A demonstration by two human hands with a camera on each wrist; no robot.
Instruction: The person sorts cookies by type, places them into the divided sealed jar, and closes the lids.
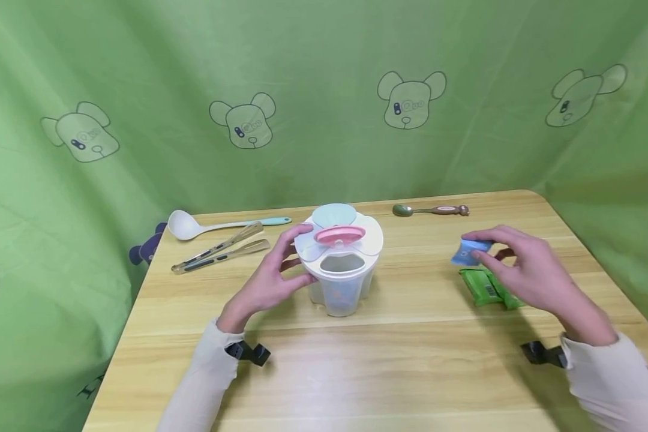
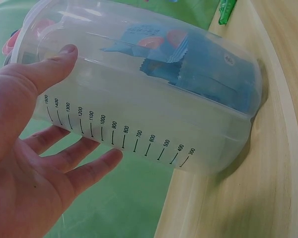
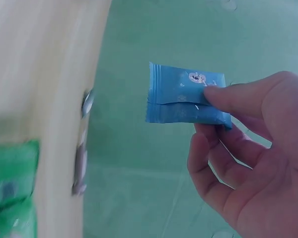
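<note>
A translucent lidded container [image 1: 341, 294] with several compartments stands upright on the table. Its pink flap [image 1: 340, 234] is raised over an opening at the front. My left hand [image 1: 267, 280] holds the container's left side, thumb toward the front and fingers round the back. Blue packets [image 2: 216, 72] show through its wall in the left wrist view, beside a printed measuring scale. To the right, my right hand [image 1: 534, 267] pinches a small blue packet [image 3: 186, 91] between thumb and fingers, off the table. Green packets [image 1: 483, 287] lie just below that hand.
At the back left lie a white ladle [image 1: 186, 226] with a pale blue handle and metal tongs [image 1: 221, 247]. A spoon [image 1: 437, 210] with a brown handle is near the back edge. Green cloth [image 1: 324, 108] hangs behind the table [image 1: 389, 372].
</note>
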